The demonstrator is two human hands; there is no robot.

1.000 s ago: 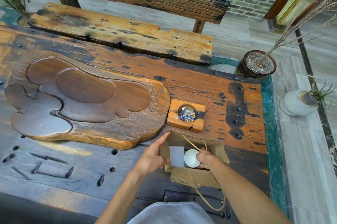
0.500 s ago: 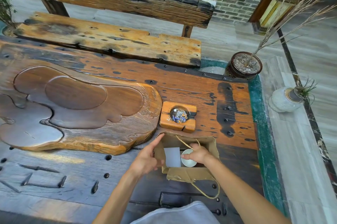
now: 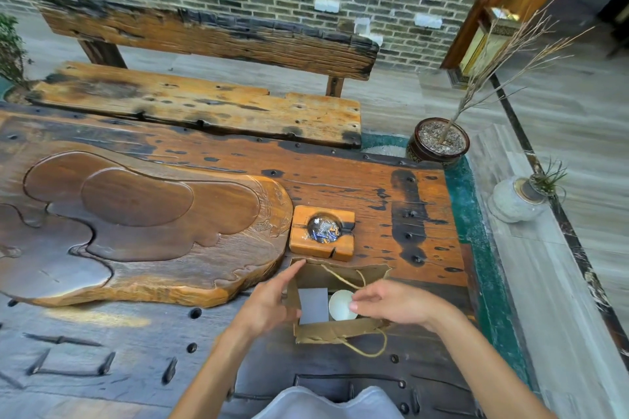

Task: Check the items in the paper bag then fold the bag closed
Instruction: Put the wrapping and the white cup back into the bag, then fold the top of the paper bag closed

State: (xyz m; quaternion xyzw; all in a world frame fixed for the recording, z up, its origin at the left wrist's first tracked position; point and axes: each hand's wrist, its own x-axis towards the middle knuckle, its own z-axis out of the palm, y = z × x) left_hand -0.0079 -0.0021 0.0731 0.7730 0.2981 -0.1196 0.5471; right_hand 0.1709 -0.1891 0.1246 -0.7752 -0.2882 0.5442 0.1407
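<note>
A brown paper bag with twine handles stands open on the wooden table in front of me. Inside it I see a grey-white flat box on the left and a white cup on the right. My left hand holds the bag's left wall, index finger stretched along the rim toward the far corner. My right hand hovers above the bag's right side, fingers loosely spread over the cup, holding nothing.
A square wooden ashtray sits just beyond the bag. A large carved wooden tea tray fills the table's left. A bench stands behind; a potted dry branch and a stone vase stand on the floor at right.
My right hand has come up out of the bag and now hovers above its right side. The left hand stays on the left wall. The camera tilted up.
</note>
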